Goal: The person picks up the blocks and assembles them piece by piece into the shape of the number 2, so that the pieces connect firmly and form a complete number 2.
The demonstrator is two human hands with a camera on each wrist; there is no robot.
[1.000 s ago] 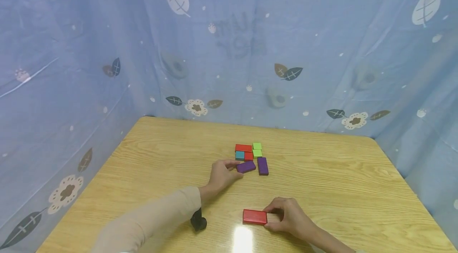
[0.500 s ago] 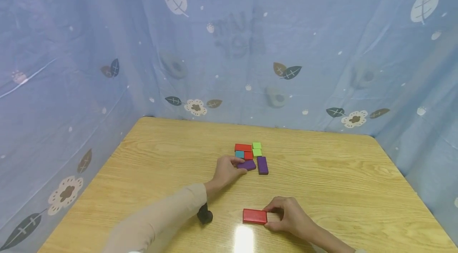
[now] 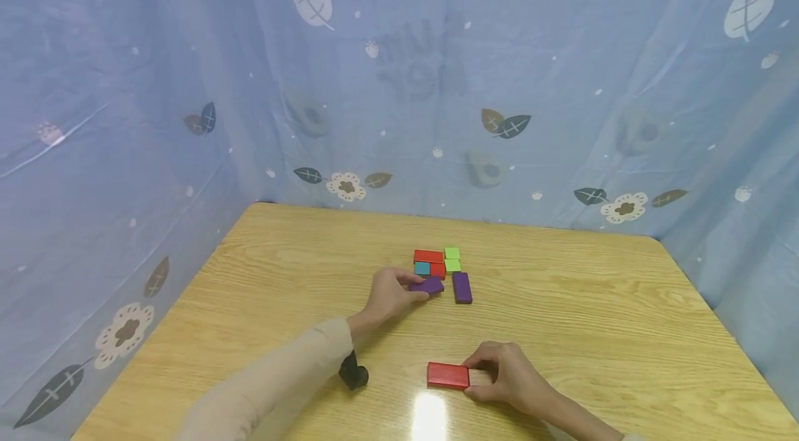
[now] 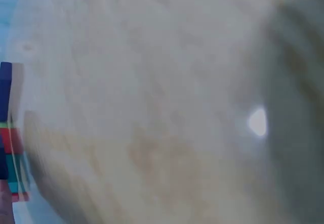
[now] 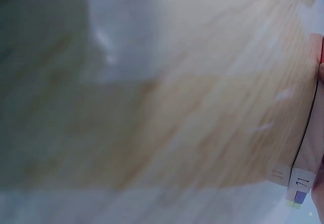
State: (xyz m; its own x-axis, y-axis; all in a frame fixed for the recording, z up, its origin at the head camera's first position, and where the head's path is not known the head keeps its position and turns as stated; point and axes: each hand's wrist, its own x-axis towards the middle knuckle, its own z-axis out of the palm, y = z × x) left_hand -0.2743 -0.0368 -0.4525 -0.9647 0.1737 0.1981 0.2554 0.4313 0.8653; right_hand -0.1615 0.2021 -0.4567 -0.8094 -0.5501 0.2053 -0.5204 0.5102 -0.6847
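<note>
My left hand [image 3: 390,295] pinches a purple block [image 3: 431,285] between thumb and fingers; part of the block is hidden under the fingers. Right of it lies a second purple block [image 3: 462,288], a small gap apart. Just beyond the held block sit a teal block [image 3: 422,267], a small red block [image 3: 437,269], a longer red block [image 3: 428,256] and two lime green blocks [image 3: 452,266]. Nearer the front, my right hand [image 3: 512,377] holds a pale wooden block [image 3: 479,378]. Its end meets a red block [image 3: 447,376] lying on the table.
The blocks lie on a wood-grain table [image 3: 574,302]. A blue patterned curtain [image 3: 399,94] stands behind it and along both sides. Something black [image 3: 354,373] shows under my left wrist. Both wrist views are blurred and mostly show tabletop.
The left fingers have closed further over the purple block, and it has shifted slightly left, widening the gap to the other purple block. The right hand has stayed put.
</note>
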